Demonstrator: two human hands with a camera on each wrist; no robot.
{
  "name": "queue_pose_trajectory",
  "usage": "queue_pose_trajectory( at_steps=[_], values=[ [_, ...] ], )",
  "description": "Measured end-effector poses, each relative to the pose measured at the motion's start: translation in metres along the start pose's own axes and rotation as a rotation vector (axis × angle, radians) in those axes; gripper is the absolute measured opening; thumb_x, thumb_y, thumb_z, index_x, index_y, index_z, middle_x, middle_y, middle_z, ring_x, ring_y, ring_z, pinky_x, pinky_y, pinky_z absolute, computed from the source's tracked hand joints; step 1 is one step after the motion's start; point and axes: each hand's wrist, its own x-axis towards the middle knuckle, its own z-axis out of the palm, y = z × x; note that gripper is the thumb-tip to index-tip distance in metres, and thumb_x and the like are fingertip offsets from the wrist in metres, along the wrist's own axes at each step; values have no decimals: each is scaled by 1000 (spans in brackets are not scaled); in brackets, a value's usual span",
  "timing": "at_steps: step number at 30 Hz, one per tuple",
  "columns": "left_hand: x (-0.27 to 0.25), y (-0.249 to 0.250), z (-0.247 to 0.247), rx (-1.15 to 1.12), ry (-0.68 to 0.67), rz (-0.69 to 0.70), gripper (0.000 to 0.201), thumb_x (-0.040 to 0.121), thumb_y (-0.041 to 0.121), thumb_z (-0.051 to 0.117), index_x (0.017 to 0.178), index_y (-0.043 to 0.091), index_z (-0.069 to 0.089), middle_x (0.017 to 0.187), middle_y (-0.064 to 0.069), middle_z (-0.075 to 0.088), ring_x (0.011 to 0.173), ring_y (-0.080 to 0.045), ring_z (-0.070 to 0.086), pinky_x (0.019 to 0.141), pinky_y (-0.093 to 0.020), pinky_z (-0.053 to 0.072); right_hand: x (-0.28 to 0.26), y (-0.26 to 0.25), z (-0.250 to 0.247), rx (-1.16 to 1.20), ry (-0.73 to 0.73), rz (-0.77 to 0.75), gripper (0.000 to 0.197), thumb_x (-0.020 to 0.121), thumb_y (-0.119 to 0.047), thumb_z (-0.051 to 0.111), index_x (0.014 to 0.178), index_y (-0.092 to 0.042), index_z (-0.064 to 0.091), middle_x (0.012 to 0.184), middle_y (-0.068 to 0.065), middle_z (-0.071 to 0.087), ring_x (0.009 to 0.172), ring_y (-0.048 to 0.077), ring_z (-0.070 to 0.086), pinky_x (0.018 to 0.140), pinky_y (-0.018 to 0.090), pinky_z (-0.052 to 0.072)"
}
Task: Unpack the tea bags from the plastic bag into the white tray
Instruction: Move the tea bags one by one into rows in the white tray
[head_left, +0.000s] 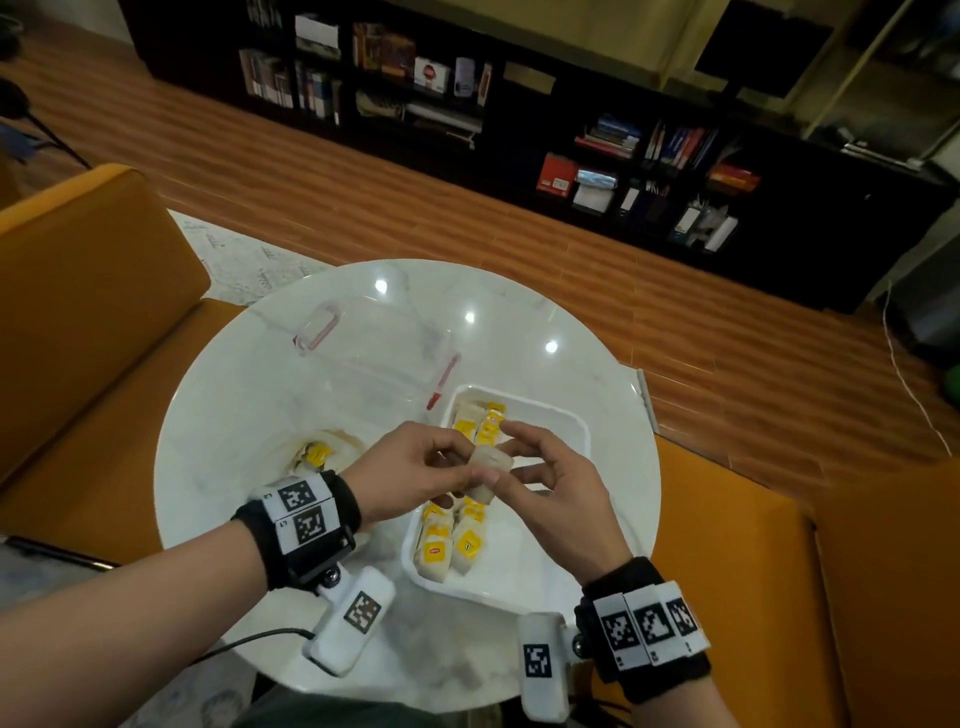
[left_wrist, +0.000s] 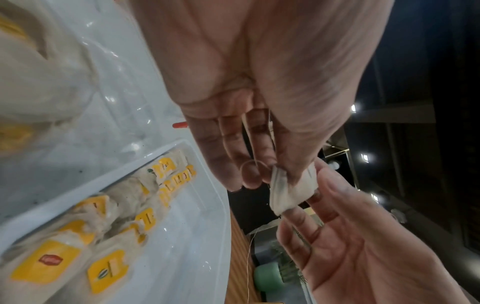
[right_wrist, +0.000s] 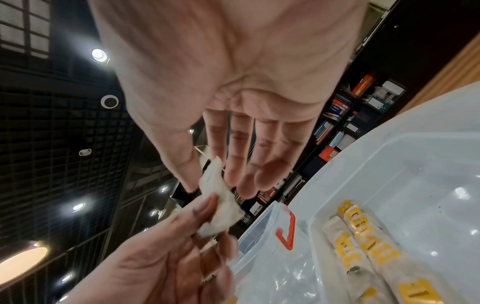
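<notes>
Both hands hold one white tea bag (head_left: 490, 464) in the air above the white tray (head_left: 574, 423). My left hand (head_left: 441, 467) pinches one end of this tea bag (left_wrist: 293, 190) and my right hand (head_left: 519, 462) pinches the other end (right_wrist: 219, 202) between thumb and forefinger. The tray holds two rows of tea bags with yellow tags (head_left: 449, 545), along its left side. The clear plastic bag (head_left: 374, 353) with a red slider lies flat behind and left of the tray. More tea bags (head_left: 317, 452) lie left of the tray; whether plastic covers them I cannot tell.
Everything sits on a round white marble table (head_left: 597, 322). Orange seats (head_left: 93, 291) flank it on the left and right. The tray's right half (right_wrist: 415, 174) is bare. A dark bookshelf (head_left: 649, 156) stands beyond a strip of wooden floor.
</notes>
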Motion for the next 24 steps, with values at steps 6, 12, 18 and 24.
queue_pose_trajectory(
  at_steps=[6, 12, 18, 24],
  values=[
    [-2, -12, 1, 123, -61, -14, 16, 84, 25, 84, 96, 16, 78, 77, 3, 75, 74, -16, 71, 69, -29, 57, -1, 14, -1, -63, -23, -16, 8, 90, -16, 76, 88, -24, 77, 85, -12, 77, 76, 8, 72, 74, 25, 57],
    [4, -42, -7, 310, 8, -135, 42, 71, 27, 93, 108, 29, 72, 108, 1, 69, 89, -19, 68, 81, -28, 58, 5, 54, 4, -198, -5, 130, 11, 90, -24, 74, 84, -33, 73, 82, -10, 75, 75, 7, 71, 77, 36, 60],
    [8, -68, -8, 629, -36, -339, 73, 72, 32, 89, 136, 31, 55, 129, 4, 47, 118, -15, 56, 94, -30, 52, 9, 83, 21, -411, -442, 309, 9, 90, -17, 65, 88, -22, 72, 79, -1, 77, 73, 14, 74, 77, 34, 62],
    [6, -78, -2, 740, -97, -375, 80, 75, 29, 87, 145, 22, 49, 138, -2, 43, 117, -17, 60, 95, -33, 53, 27, 99, 41, -531, -568, 366, 6, 92, -13, 66, 95, -13, 72, 85, 8, 76, 79, 27, 76, 78, 43, 63]
  ],
)
